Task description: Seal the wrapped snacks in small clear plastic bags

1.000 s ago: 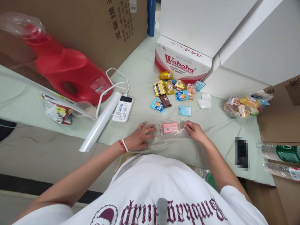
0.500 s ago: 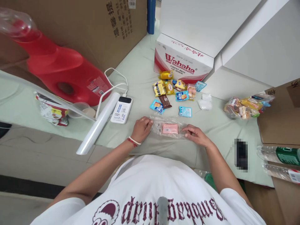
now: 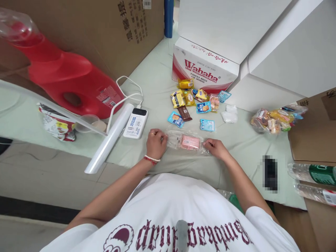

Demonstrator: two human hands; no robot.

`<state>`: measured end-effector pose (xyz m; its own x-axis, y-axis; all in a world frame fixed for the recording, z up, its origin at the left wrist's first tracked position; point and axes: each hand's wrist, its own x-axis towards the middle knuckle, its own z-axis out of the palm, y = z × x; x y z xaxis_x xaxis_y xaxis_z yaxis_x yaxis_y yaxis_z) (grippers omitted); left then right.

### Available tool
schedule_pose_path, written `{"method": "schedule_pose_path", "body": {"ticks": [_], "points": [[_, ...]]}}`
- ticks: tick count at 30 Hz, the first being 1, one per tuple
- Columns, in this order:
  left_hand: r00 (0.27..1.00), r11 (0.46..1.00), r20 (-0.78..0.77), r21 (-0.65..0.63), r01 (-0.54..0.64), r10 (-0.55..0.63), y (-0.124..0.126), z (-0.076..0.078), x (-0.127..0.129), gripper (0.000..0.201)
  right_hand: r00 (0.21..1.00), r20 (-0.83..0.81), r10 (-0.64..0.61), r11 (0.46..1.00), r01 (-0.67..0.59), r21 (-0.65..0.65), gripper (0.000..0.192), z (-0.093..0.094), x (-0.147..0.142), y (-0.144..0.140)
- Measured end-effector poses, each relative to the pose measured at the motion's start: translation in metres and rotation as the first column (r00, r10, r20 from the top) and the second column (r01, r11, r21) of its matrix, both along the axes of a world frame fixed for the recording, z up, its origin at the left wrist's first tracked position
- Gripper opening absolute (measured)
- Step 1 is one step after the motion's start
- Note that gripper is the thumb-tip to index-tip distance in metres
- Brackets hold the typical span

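A clear plastic bag lies flat on the green cloth close to my body. Inside it is a pink packet, seen through the film. My left hand is closed at the bag's left end, thumb and fingers together on its edge. At the opposite end, my right hand pinches the film between thumb and index finger. Just beyond the bag lie two blue snack packets and a brown wrapped bar.
More small snacks pile against the Wahaha box. White packets and a snack bag lie right. A power bank, a plastic roll and a large red bottle are left. Cardboard borders the right.
My left hand has shifted slightly left, with the bag's end stretched that way. My right fingers, more extended before, are now pinched on the right end. The pink packet has turned slightly.
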<state>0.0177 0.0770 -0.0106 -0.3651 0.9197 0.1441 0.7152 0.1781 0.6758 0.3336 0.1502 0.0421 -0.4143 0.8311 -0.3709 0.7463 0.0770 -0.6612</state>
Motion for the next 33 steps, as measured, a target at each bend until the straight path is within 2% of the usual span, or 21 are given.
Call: {"method": "schedule_pose_path", "body": {"ticks": [2,3,4,6,8,9,11,12,14,16,19,21,24,27,30,33], "points": [[1.0,0.998,-0.031,-0.063,-0.001,-0.001,0.003,0.003,0.002,0.016,0.991,0.135,0.013,0.996,-0.025,0.091,0.037,0.002,-0.002,0.007],[0.999,0.996,-0.042,-0.087,-0.005,0.002,0.005,0.005,0.004,0.013,0.983,0.183,0.009,0.983,-0.042,0.178,0.034,0.005,-0.004,0.012],[0.999,0.995,-0.051,-0.101,-0.014,0.009,0.007,0.006,0.005,0.012,0.978,0.209,-0.007,0.956,-0.055,0.288,0.032,0.011,-0.008,0.017],[0.998,0.993,-0.06,-0.115,-0.031,0.024,0.01,0.01,0.007,0.023,0.98,0.2,-0.013,0.861,-0.091,0.501,0.033,0.022,-0.02,0.031],[0.998,0.99,-0.057,-0.136,-0.033,0.025,0.013,0.015,0.008,0.042,0.979,0.19,0.07,0.788,-0.171,0.592,0.049,0.03,-0.04,0.047],[0.998,0.987,-0.057,-0.159,-0.03,0.021,0.015,0.017,0.008,0.048,0.97,0.206,0.128,0.782,-0.226,0.58,0.06,0.032,-0.051,0.055],[0.998,0.974,-0.062,-0.226,-0.004,-0.011,0.019,0.022,0.007,0.048,0.931,0.273,0.242,0.82,-0.347,0.456,0.071,0.033,-0.076,0.069],[0.997,0.964,-0.067,-0.264,0.015,-0.034,0.021,0.024,0.006,0.042,0.906,0.312,0.286,0.84,-0.394,0.373,0.065,0.033,-0.087,0.074],[0.994,0.945,-0.078,-0.324,0.053,-0.083,0.025,0.027,0.005,0.027,0.86,0.365,0.356,0.848,-0.461,0.26,0.038,0.035,-0.103,0.076],[0.989,0.936,-0.096,-0.343,0.072,-0.111,0.028,0.029,0.005,0.017,0.821,0.376,0.429,0.803,-0.537,0.258,0.024,0.039,-0.11,0.067],[0.984,0.948,-0.135,-0.313,0.065,-0.112,0.03,0.027,0.006,0.014,0.707,0.415,0.572,0.668,-0.695,0.265,0.031,0.047,-0.105,0.035],[0.985,0.962,-0.142,-0.266,0.058,-0.099,0.028,0.024,0.006,0.011,0.632,0.478,0.611,0.608,-0.76,0.229,0.041,0.047,-0.097,0.009],[0.993,0.981,-0.073,-0.178,0.077,-0.091,0.023,0.025,0.001,0.008,0.61,0.571,0.549,0.615,-0.757,0.218,0.055,0.04,-0.085,-0.021],[0.976,0.97,0.134,-0.147,0.192,-0.172,0.016,0.035,-0.001,0.009,0.628,0.599,0.497,0.648,-0.728,0.226,0.055,0.031,-0.08,-0.033],[0.905,0.931,0.324,-0.141,0.336,-0.277,0.012,0.049,0.012,0.014,0.69,0.528,0.496,0.688,-0.682,0.246,0.045,0.025,-0.081,-0.034],[0.864,0.902,0.363,-0.118,0.415,-0.35,0.016,0.057,0.04,0.019,0.789,0.359,0.498,0.733,-0.604,0.312,0.032,0.024,-0.075,-0.038]]}}
